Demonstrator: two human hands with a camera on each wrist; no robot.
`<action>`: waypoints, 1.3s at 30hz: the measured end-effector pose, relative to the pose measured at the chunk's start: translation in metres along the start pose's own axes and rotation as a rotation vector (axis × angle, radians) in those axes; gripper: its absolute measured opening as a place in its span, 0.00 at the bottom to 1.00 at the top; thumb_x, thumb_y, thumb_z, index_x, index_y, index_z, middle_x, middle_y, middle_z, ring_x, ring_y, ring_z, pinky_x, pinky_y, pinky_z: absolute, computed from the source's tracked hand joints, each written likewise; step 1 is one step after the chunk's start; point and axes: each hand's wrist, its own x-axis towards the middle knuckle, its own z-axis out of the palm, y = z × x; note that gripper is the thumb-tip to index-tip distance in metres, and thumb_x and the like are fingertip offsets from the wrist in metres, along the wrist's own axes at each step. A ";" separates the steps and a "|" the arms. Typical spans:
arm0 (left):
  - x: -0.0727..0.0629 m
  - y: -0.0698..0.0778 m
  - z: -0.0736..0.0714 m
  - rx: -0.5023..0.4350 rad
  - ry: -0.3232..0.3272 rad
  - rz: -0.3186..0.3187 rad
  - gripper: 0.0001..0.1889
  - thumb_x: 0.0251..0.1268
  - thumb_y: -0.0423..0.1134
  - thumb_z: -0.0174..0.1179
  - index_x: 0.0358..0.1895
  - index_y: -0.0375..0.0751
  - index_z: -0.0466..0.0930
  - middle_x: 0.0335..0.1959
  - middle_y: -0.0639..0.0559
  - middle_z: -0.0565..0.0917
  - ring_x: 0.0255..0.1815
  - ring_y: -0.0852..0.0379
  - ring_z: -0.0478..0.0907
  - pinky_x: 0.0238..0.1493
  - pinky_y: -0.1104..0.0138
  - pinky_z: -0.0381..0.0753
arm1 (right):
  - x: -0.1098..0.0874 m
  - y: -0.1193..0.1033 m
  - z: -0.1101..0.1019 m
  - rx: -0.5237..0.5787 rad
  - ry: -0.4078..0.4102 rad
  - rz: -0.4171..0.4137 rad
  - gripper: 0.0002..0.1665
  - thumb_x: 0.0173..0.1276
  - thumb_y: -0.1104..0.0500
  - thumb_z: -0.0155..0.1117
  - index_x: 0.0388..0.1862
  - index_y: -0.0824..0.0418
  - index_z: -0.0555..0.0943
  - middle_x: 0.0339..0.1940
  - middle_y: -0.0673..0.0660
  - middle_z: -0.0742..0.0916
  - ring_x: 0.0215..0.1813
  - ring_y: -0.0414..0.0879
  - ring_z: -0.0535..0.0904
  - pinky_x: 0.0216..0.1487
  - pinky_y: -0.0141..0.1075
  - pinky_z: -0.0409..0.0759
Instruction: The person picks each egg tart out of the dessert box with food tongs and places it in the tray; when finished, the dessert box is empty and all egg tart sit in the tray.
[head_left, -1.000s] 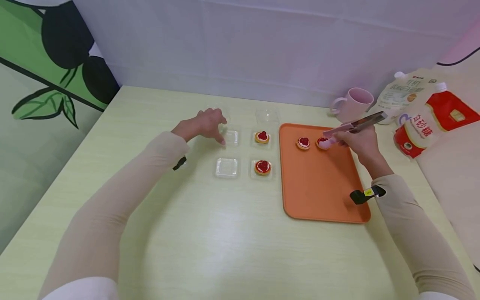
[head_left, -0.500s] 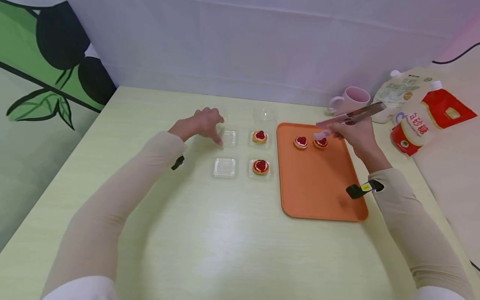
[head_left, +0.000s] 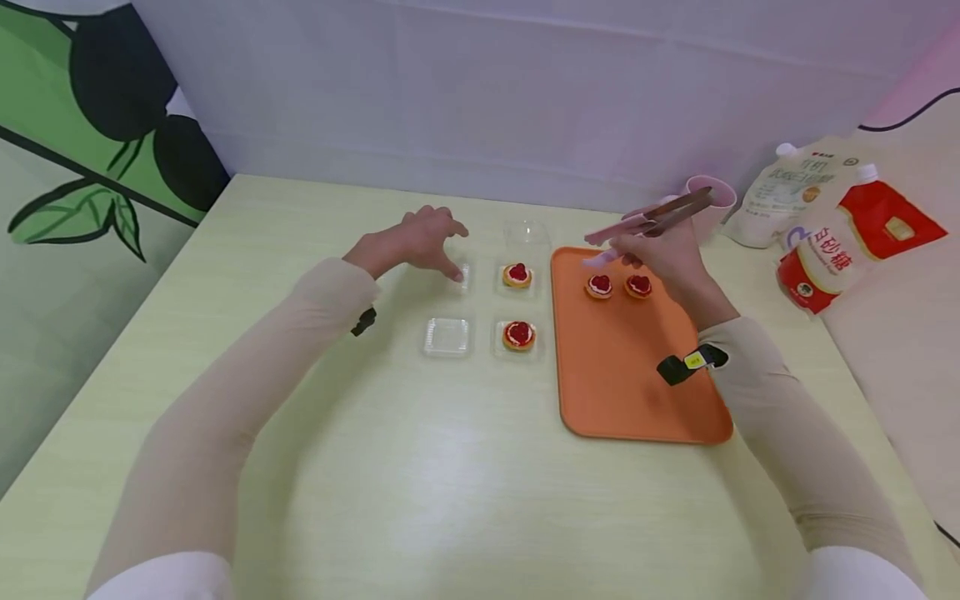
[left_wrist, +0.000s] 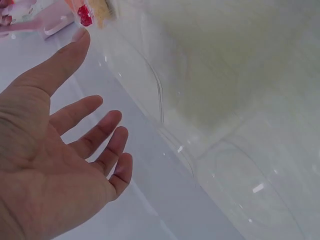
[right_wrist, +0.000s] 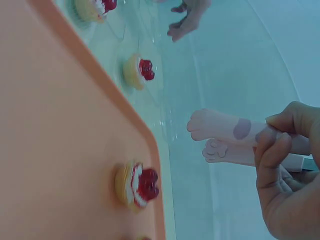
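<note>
My right hand (head_left: pixel 667 254) grips pink tongs (right_wrist: pixel 225 125) with paw-shaped tips. Nothing sits between the tips, which stand slightly apart above the far edge of the orange tray (head_left: pixel 637 383). Two small tarts (head_left: pixel 598 287) topped with red fruit and white cream lie on that tray, just below the tongs in the head view. To the left, my left hand (head_left: pixel 420 242) hovers with thumb and fingers spread, its thumb overlapping a clear plastic container (head_left: pixel 465 279). In the left wrist view its palm (left_wrist: pixel 60 175) shows nothing held.
Two more tarts (head_left: pixel 519 335) sit in clear containers left of the tray. An empty container (head_left: pixel 447 337) is nearer me, and a raised clear lid (head_left: pixel 527 233) stands behind. A pink mug (head_left: pixel 712 204), a whitish pouch (head_left: pixel 787 192) and a red pouch (head_left: pixel 862 233) stand at the back right.
My right hand and the tongs have moved left and away from the right-hand tart on the tray. My left hand has shifted slightly right, its fingers spread wider.
</note>
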 end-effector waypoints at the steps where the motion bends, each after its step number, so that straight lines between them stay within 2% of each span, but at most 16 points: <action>1: 0.002 0.002 0.000 0.005 -0.004 0.004 0.43 0.56 0.52 0.73 0.74 0.40 0.66 0.67 0.37 0.69 0.67 0.39 0.62 0.65 0.45 0.61 | 0.002 -0.002 0.004 0.002 -0.014 0.008 0.19 0.64 0.63 0.70 0.51 0.64 0.76 0.28 0.44 0.86 0.23 0.41 0.81 0.29 0.29 0.82; 4: 0.010 0.008 0.002 0.013 -0.026 0.011 0.43 0.55 0.52 0.74 0.74 0.42 0.67 0.68 0.39 0.68 0.67 0.41 0.61 0.66 0.47 0.59 | 0.006 -0.007 0.015 -0.002 -0.051 0.036 0.21 0.65 0.61 0.70 0.54 0.65 0.76 0.28 0.45 0.86 0.24 0.42 0.81 0.31 0.29 0.82; 11: 0.025 0.023 0.005 0.001 -0.055 0.051 0.45 0.53 0.54 0.74 0.74 0.45 0.66 0.69 0.42 0.68 0.67 0.44 0.61 0.64 0.50 0.59 | 0.016 -0.011 0.042 0.000 -0.131 0.028 0.22 0.64 0.63 0.70 0.55 0.67 0.76 0.29 0.47 0.87 0.23 0.42 0.81 0.29 0.30 0.82; 16: 0.033 0.033 0.011 0.005 -0.072 0.069 0.46 0.53 0.56 0.74 0.75 0.45 0.65 0.69 0.43 0.68 0.69 0.44 0.61 0.66 0.50 0.59 | 0.022 -0.007 0.059 -0.011 -0.195 0.048 0.20 0.63 0.65 0.70 0.52 0.67 0.77 0.32 0.52 0.87 0.24 0.47 0.81 0.29 0.31 0.82; 24: 0.039 0.041 0.017 0.008 -0.071 0.067 0.46 0.53 0.58 0.73 0.74 0.46 0.66 0.68 0.44 0.69 0.68 0.45 0.61 0.68 0.50 0.59 | 0.027 -0.002 0.078 -0.059 -0.228 0.067 0.22 0.61 0.64 0.72 0.54 0.67 0.77 0.37 0.61 0.88 0.29 0.56 0.83 0.31 0.36 0.84; 27: 0.040 0.042 0.018 0.011 -0.066 0.070 0.46 0.53 0.59 0.73 0.74 0.46 0.66 0.67 0.44 0.69 0.67 0.46 0.61 0.67 0.51 0.59 | 0.028 0.000 0.083 -0.074 -0.245 0.066 0.22 0.62 0.63 0.71 0.54 0.65 0.77 0.39 0.62 0.88 0.28 0.54 0.83 0.34 0.39 0.85; 31: 0.041 0.044 0.019 0.029 -0.058 0.081 0.47 0.52 0.59 0.73 0.74 0.45 0.66 0.66 0.44 0.70 0.66 0.46 0.62 0.66 0.51 0.60 | 0.028 0.001 0.087 -0.084 -0.254 0.071 0.22 0.62 0.62 0.71 0.53 0.65 0.77 0.40 0.63 0.88 0.26 0.46 0.82 0.34 0.37 0.84; 34: 0.041 0.045 0.019 0.037 -0.053 0.087 0.46 0.53 0.59 0.73 0.74 0.45 0.67 0.66 0.43 0.71 0.65 0.46 0.63 0.65 0.52 0.60 | 0.027 0.001 0.090 -0.090 -0.259 0.078 0.21 0.62 0.63 0.71 0.52 0.65 0.77 0.39 0.62 0.88 0.25 0.46 0.81 0.31 0.32 0.82; 39: 0.041 0.047 0.019 0.031 -0.047 0.082 0.45 0.54 0.57 0.73 0.73 0.44 0.68 0.64 0.43 0.74 0.64 0.46 0.65 0.63 0.52 0.61 | 0.027 0.001 0.092 -0.094 -0.260 0.086 0.20 0.62 0.63 0.70 0.52 0.65 0.77 0.39 0.62 0.87 0.25 0.45 0.81 0.31 0.32 0.82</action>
